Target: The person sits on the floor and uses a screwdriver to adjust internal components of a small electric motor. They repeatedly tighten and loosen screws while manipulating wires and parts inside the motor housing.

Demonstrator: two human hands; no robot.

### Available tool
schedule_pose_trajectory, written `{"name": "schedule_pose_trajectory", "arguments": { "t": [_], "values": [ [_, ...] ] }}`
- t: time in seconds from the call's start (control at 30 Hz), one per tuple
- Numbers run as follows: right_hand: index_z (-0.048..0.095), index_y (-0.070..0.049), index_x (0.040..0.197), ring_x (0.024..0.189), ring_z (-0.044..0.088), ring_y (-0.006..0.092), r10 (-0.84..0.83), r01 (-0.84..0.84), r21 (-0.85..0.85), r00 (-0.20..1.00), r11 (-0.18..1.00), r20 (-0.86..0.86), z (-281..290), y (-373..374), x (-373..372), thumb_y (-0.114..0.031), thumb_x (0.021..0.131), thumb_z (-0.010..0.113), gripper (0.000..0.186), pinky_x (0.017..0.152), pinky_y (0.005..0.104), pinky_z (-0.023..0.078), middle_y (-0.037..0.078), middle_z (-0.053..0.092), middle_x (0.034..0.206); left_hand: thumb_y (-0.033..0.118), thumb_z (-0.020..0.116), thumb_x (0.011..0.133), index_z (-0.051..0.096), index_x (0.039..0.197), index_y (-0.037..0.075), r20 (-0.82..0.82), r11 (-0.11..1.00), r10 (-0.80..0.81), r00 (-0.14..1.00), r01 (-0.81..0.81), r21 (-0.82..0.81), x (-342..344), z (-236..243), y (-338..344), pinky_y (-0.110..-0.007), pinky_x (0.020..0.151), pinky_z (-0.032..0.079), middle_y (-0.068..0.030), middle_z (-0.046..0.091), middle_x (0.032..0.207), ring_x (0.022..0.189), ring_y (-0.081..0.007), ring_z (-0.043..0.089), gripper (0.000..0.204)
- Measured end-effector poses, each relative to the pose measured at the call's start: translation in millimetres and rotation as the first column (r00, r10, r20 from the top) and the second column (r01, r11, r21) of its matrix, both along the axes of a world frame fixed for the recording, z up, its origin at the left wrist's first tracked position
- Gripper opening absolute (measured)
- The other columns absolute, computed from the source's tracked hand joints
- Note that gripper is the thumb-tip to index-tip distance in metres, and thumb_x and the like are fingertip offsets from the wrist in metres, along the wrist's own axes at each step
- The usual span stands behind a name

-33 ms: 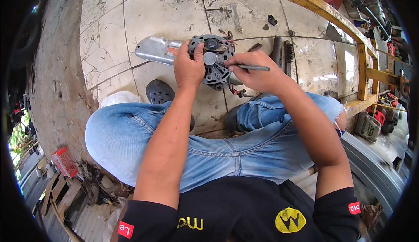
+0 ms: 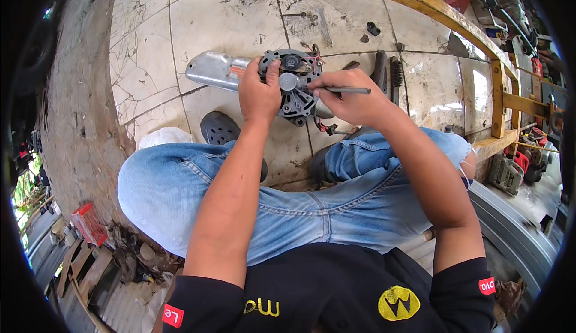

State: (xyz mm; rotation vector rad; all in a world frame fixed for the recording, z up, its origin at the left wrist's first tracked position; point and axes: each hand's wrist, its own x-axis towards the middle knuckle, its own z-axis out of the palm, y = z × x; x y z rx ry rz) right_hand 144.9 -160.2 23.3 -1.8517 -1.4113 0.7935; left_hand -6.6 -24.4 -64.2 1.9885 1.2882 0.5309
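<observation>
On the motor (image 2: 295, 87), both hands (image 2: 259, 93)

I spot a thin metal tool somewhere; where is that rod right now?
The thin metal rod is in the right hand, upper middle of the head view, its tip against the dark motor part that the left hand steadies.

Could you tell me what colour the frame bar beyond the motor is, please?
Yellow, paint worn, the metal frame bar; head view.
</observation>
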Motion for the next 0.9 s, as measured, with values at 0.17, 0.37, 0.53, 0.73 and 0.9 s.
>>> {"name": "schedule_pose_trajectory", "arguments": {
  "t": [0.17,0.37,0.53,0.73,0.9],
  "values": [
    [0.074,-0.005,0.096,0.074,0.070,0.0349,-0.042,0.042,0.015,0.999,0.999,-0.018,-0.9,3.1,-3.5,-0.010,0.086,0.068,0.013,0.066,0.0403,0.055,0.017,0.072,0.082,0.050,0.063,0.096,0.063,0.121,-0.001,0.070,0.998,0.043,0.997,-0.040,-0.040,3.3,-1.5,0.8,-0.047,0.085,0.051,-0.0238,0.071,0.104,0.099,-0.0418,0.066,0.057],
    [0.074,-0.004,0.099,0.076,0.070,0.0339,-0.142,0.142,-0.005,0.989,0.990,-0.046,1.5,6.2,-4.2,-0.010,0.088,0.068,0.015,0.069,0.0379,0.055,0.017,0.073,0.086,0.050,0.063,0.096,0.063,0.121,-0.001,0.079,0.996,0.037,0.996,-0.030,-0.084,9.8,1.6,2.4,-0.047,0.084,0.051,-0.0241,0.070,0.102,0.098,-0.0421,0.066,0.057],
    [0.075,-0.006,0.100,0.080,0.071,0.0325,-0.026,0.013,-0.144,0.996,0.990,-0.085,12.1,7.9,15.3,-0.010,0.088,0.067,0.015,0.073,0.0375,0.055,0.015,0.074,0.087,0.049,0.063,0.096,0.063,0.121,-0.001,0.089,0.995,-0.003,0.996,0.012,-0.096,7.7,0.1,6.5,-0.047,0.083,0.051,-0.0246,0.070,0.102,0.097,-0.0428,0.066,0.056],
    [0.075,-0.007,0.099,0.080,0.070,0.0340,-0.015,0.002,-0.128,0.995,0.992,-0.099,4.8,0.5,11.7,-0.014,0.090,0.068,0.013,0.072,0.0387,0.054,0.015,0.074,0.089,0.048,0.064,0.096,0.064,0.120,-0.001,0.059,1.000,0.014,0.998,-0.013,-0.023,9.5,0.8,4.9,-0.047,0.082,0.052,-0.0245,0.071,0.101,0.096,-0.0429,0.066,0.055],
    [0.075,-0.007,0.098,0.081,0.070,0.0341,-0.067,0.065,-0.073,0.997,0.995,-0.027,7.7,4.9,10.1,-0.015,0.090,0.069,0.012,0.073,0.0389,0.054,0.015,0.073,0.087,0.046,0.066,0.095,0.064,0.120,-0.001,0.102,0.996,-0.005,0.995,0.014,-0.087,9.6,-1.7,2.8,-0.047,0.081,0.052,-0.0243,0.071,0.100,0.095,-0.0422,0.067,0.053]
  ]
}}
